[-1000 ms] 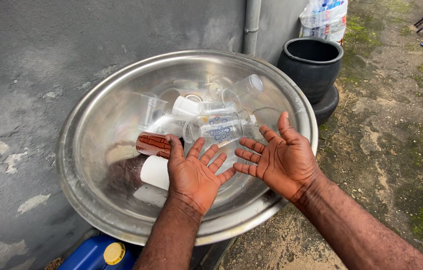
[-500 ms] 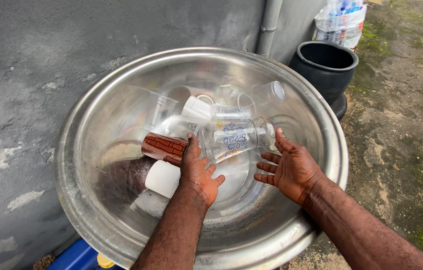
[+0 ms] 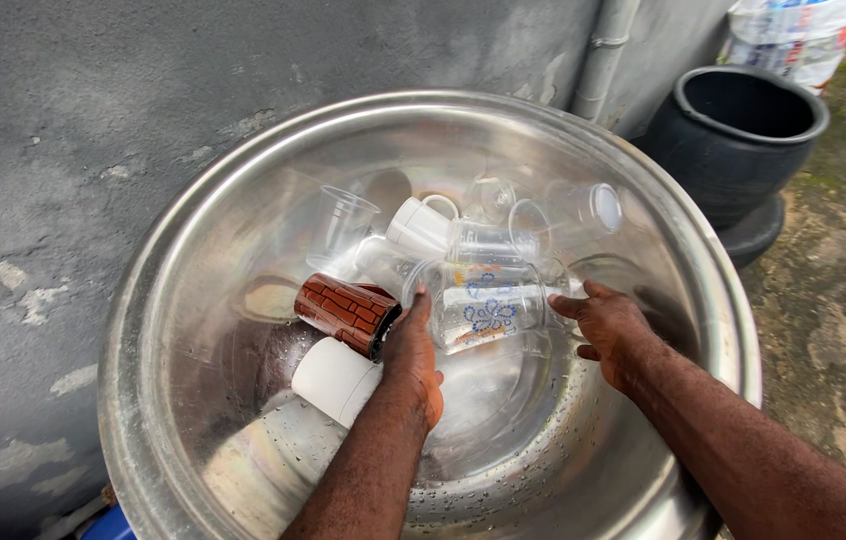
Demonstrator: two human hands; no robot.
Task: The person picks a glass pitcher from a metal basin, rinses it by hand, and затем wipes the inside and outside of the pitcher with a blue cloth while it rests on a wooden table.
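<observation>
At frame centre, in the wet basin (image 3: 193,300), a clear glass (image 3: 488,305) was touched by the left hand (image 3: 413,360) and right hand (image 3: 611,325), both loosely spread. Chipping against neighbouring cups (image 3: 423,225) was risked by slippery surfaces.

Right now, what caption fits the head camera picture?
Two hands, left hand and right hand, reach a flowered clear glass among cups in a big steel basin.

One package — a white-and-blue plastic-wrapped pack (image 3: 793,35) — stands top right.
</observation>
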